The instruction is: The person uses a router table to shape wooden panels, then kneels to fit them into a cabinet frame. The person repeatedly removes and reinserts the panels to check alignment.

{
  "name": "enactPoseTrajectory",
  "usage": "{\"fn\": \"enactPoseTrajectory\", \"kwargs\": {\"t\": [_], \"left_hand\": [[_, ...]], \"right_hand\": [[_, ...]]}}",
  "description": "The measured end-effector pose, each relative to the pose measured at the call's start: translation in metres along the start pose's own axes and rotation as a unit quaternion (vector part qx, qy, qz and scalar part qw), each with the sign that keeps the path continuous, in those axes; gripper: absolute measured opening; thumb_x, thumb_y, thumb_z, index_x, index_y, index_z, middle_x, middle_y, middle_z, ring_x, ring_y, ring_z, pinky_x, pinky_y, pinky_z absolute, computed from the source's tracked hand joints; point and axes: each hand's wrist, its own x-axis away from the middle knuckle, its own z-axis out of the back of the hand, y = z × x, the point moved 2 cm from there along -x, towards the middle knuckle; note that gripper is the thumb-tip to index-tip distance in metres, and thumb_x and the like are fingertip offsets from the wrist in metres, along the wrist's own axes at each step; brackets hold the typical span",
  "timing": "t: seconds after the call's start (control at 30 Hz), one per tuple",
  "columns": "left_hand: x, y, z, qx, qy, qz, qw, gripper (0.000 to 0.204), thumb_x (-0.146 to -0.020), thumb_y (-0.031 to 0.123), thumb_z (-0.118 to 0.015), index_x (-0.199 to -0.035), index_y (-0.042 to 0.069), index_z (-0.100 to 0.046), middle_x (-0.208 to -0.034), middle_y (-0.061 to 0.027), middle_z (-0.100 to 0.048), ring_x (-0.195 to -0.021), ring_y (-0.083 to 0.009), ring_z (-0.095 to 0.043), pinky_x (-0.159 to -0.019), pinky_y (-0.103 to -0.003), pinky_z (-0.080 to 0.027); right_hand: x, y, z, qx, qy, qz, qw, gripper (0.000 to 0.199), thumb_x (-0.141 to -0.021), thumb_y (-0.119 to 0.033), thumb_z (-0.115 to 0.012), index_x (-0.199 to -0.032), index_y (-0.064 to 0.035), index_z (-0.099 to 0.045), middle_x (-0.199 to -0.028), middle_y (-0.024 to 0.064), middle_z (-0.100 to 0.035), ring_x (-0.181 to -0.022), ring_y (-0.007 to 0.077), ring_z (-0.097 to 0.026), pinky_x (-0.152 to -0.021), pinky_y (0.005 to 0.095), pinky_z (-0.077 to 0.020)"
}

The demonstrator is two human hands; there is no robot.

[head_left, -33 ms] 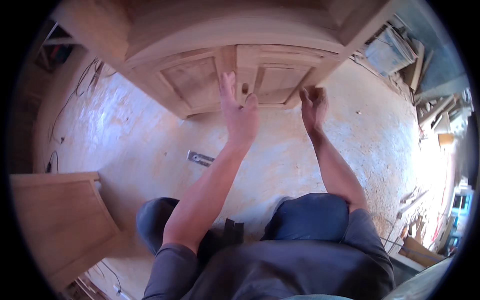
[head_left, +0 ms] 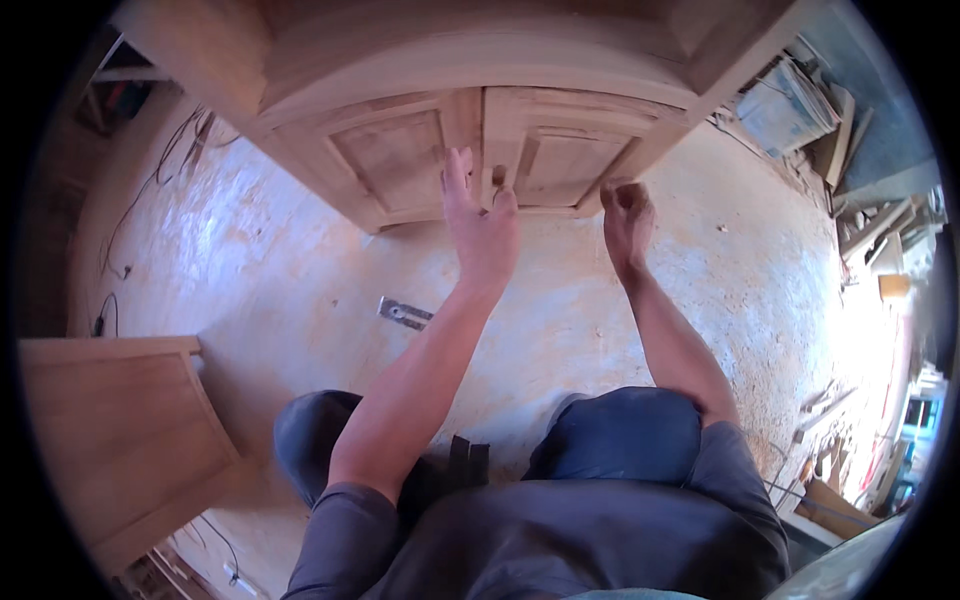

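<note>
At the far left a loose wooden panel (head_left: pixel 120 440) lies on the sawdust floor (head_left: pixel 300 270), cut off by the dark rim, with thin cables trailing along the floor above it. A small metal plate (head_left: pixel 404 313) lies flat on the floor nearer the middle, its long side running left to right and tilting slightly down to the right.

The cabinet (head_left: pixel 470 90) stands at the top of the view, front towards the person, its long side running left to right; its top is cut off by the rim. Two panelled doors sit side by side, the left door (head_left: pixel 390 160) and the right door (head_left: pixel 565 155), meeting at an upright seam in the middle.

The left hand (head_left: pixel 482 225) is raised with fingers straight and close together, pointing up at the seam; the fingertips overlap the inner edge of the left door, though I cannot tell whether they press on it. The right hand (head_left: pixel 627 218) is curled loosely at the lower right corner of the right door; its fingers fold away from view, so whether they pinch anything is impossible to tell.

Below, the person's knees hide part of the floor. On the right, a heap of wood offcuts (head_left: pixel 850 230) blurs into the glare
</note>
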Motion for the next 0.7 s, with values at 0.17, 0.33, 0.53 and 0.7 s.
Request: {"fn": "enactPoseTrajectory", "kwargs": {"t": [0.17,0.33,0.53,0.7], "left_hand": [[-0.016,-0.034,0.016,-0.062,-0.023,0.032,0.997,0.051,-0.086,0.003,-0.063,-0.135,-0.006,-0.054,-0.134,-0.021,-0.059,-0.129,-0.0359,-0.055,-0.11,-0.043,-0.041],[-0.02,-0.028,0.011,-0.049,0.016,0.04,0.998,0.047,-0.086,0.007,-0.066,-0.131,-0.006,-0.058,-0.131,-0.0221,-0.061,-0.127,-0.037,-0.056,-0.109,-0.043,-0.042],[-0.019,-0.055,0.007,-0.005,0.044,0.076,0.996,0.051,-0.087,0.008,-0.066,-0.134,-0.009,-0.055,-0.137,-0.0242,-0.058,-0.132,-0.0379,-0.053,-0.111,-0.043,-0.04],[-0.019,-0.061,0.003,0.001,0.044,0.058,0.997,0.058,-0.082,0.001,-0.067,-0.137,-0.008,-0.051,-0.136,-0.0246,-0.057,-0.131,-0.0395,-0.053,-0.112,-0.045,-0.039]], "right_hand": [[0.027,-0.032,-0.044,0.113,-0.209,0.089,0.967,0.04,-0.089,-0.041,-0.072,-0.093,-0.0012,-0.071,-0.084,0.0218,-0.071,-0.084,0.0411,-0.068,-0.079,0.0459,-0.0528],[0.016,-0.06,-0.063,0.155,-0.274,0.101,0.944,0.035,-0.09,-0.036,-0.071,-0.089,-0.0005,-0.07,-0.087,0.0231,-0.07,-0.088,0.0437,-0.067,-0.078,0.0493,-0.0522],[-0.006,0.012,-0.061,0.313,-0.244,0.108,0.912,0.03,-0.086,-0.031,-0.07,-0.089,-0.0014,-0.071,-0.085,0.0215,-0.071,-0.082,0.0424,-0.068,-0.074,0.0477,-0.0531],[0.003,0.071,-0.051,0.025,-0.113,-0.324,0.939,0.033,-0.083,-0.032,-0.071,-0.1,-0.0037,-0.066,-0.088,0.0131,-0.068,-0.084,0.0345,-0.067,-0.072,0.0435,-0.0537]]}}
